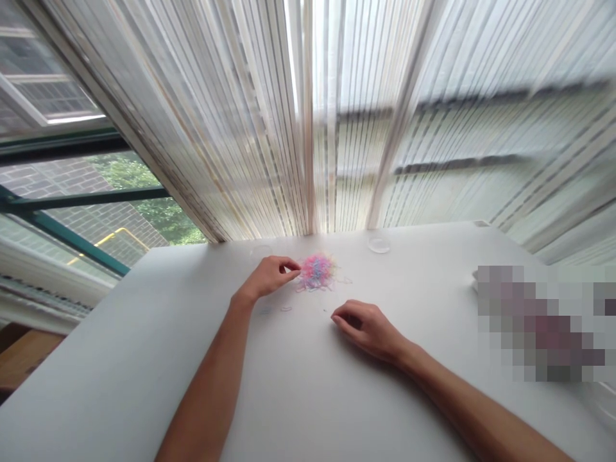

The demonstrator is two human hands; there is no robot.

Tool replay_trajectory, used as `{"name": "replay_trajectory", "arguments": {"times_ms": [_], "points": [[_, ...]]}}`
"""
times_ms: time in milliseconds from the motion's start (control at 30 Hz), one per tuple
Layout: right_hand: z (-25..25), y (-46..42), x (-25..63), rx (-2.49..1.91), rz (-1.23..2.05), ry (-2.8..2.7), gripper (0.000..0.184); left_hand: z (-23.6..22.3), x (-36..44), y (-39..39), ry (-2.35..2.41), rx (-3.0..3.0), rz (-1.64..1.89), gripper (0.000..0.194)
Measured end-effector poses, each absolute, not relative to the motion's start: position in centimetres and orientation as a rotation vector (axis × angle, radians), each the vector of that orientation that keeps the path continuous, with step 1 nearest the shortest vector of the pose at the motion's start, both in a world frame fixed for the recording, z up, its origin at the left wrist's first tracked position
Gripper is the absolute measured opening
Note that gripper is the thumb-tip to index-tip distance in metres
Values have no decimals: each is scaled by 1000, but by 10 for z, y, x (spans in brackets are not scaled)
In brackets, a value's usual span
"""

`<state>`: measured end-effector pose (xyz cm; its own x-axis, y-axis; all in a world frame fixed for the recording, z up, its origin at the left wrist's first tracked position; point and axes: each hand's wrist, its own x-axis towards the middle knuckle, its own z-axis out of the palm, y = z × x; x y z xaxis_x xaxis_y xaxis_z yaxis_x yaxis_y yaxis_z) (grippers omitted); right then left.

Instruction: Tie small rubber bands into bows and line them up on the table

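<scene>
A pile of thin pink, blue and yellow loops (317, 269), which look like small elastic bands, lies on the white table (289, 385). At its left edge is my left hand (273, 277), thumb and forefinger pinched together at the loops. Whether a loop is between those fingertips is too small to see. My right hand (364, 326) rests on the table nearer to me, its fingers curled and the tips pressed together. Anything in that pinch is hidden. One pinkish loop (286, 308) lies apart, in front of the pile, and a tiny dark bit sits by my right fingertips.
A clear round dish (378, 245) stands near the back edge, right of the pile. Another faint clear dish (261, 251) is behind my left hand. A blurred-out object (543, 327) lies at the right. Striped sheer curtains (308, 128) hang behind the table.
</scene>
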<state>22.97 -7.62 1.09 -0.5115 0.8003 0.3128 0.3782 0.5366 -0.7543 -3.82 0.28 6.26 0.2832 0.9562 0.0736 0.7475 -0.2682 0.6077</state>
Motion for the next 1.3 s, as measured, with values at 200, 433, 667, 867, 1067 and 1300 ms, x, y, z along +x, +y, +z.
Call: {"name": "replay_trajectory", "arguments": {"times_ms": [200,433,667,867,1067,1300], "points": [[11,-76,230,-956,827,-2120,17,57,-41,5,1612,2158,542,26],[8,-75,230,-952,831,-2122,16,54,-36,2,1579,2181,456,28],[8,-76,230,-947,829,-2114,15,51,-27,1,1564,2186,438,22],[9,-76,229,-941,833,-2111,17,58,-33,3,1582,2178,500,27],[9,-75,229,-944,831,-2111,16,59,-36,4,1594,2154,555,32],[9,-76,230,-948,828,-2117,16,58,-34,4,1497,2118,582,35]]}}
